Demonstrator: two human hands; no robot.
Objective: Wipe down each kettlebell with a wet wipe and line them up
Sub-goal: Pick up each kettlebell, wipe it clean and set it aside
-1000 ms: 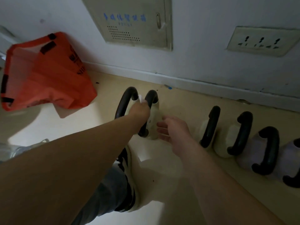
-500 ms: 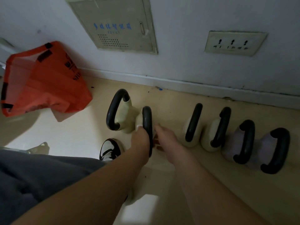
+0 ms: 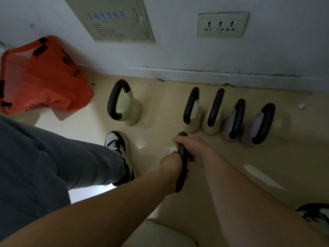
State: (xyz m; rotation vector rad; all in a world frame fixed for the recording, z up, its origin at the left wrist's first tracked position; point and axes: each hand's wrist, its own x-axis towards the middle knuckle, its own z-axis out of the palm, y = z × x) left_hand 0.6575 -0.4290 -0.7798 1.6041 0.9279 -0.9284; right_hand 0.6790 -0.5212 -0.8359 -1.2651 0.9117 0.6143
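Both hands gripped the black handle of a kettlebell over the middle of the floor. The left hand curled round it, a white wipe showing at the knuckles. The right hand curled over its far end. A green kettlebell and a row of four kettlebells stood by the floor's wall edge.

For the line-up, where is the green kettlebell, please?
The green kettlebell stands left of centre in the head view, between the orange bag and the row.

Matt black kettlebell handles, glossy floor, orange bag seemingly plastic
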